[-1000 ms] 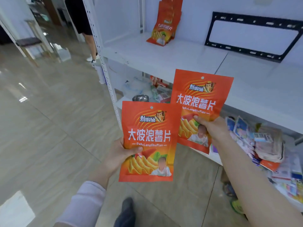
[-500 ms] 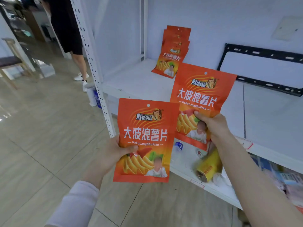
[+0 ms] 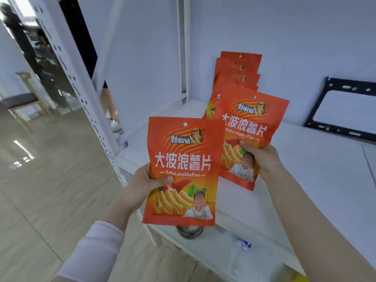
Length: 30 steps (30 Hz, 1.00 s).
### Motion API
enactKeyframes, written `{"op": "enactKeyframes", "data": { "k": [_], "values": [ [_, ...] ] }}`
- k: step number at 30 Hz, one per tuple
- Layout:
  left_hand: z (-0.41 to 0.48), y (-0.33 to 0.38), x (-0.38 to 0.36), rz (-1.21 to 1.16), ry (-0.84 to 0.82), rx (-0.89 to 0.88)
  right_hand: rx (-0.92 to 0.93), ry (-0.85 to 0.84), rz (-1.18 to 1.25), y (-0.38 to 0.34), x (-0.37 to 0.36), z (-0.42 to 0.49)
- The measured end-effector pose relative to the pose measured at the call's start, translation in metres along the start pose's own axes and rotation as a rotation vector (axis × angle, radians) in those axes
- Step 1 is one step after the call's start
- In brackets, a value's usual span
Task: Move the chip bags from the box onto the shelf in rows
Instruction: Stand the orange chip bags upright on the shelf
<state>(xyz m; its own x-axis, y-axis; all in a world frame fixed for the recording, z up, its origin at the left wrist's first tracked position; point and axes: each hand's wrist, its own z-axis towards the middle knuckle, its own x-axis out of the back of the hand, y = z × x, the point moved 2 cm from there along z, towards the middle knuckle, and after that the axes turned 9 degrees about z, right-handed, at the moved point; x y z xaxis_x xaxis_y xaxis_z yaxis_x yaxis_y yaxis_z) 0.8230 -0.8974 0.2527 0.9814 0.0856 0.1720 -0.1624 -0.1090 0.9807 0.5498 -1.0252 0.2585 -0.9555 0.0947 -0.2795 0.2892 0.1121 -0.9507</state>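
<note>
Both held upright: left hand (image 3: pixel 142 186) grips near chip bag (image 3: pixel 183 159), right hand (image 3: pixel 262 157) grips far chip bag (image 3: pixel 252 119)

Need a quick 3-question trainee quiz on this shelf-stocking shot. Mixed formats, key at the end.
1. True or false: the left hand grips the near bag and the right hand grips the far bag.
2. The shelved bags are: A) upright at the back of the shelf, by the wall; B) flat at the front edge; C) on the floor.
3. Fill in: the black frame is to the ___ of the shelved bags.

Key: 1 true; 2 A; 3 right.
</note>
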Motion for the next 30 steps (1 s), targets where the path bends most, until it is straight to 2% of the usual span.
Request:
{"op": "enactKeyframes", "data": {
  "k": [5, 11, 15, 21, 26, 30],
  "values": [
    [0.068, 0.009, 0.016, -0.023, -0.012, 0.027, -0.047, 0.016, 0.005, 0.006, -0.022, 0.075],
    [0.135, 0.009, 0.026, -0.059, -0.084, 0.043, -0.066, 0.107, -0.054, 0.021, -0.043, 0.118],
    [0.174, 0.007, 0.028, -0.057, -0.162, 0.047, -0.014, 0.26, -0.121, 0.03, -0.051, 0.131],
    [0.219, 0.004, 0.028, -0.033, -0.291, 0.044, 0.057, 0.447, -0.387, 0.039, -0.049, 0.15],
    [0.235, 0.003, 0.021, -0.029, -0.36, 0.053, 0.034, 0.457, -0.466, 0.045, -0.054, 0.157],
    [0.243, 0.001, 0.017, -0.017, -0.356, 0.055, 0.052, 0.467, -0.412, 0.044, -0.055, 0.157]
  ]
}}
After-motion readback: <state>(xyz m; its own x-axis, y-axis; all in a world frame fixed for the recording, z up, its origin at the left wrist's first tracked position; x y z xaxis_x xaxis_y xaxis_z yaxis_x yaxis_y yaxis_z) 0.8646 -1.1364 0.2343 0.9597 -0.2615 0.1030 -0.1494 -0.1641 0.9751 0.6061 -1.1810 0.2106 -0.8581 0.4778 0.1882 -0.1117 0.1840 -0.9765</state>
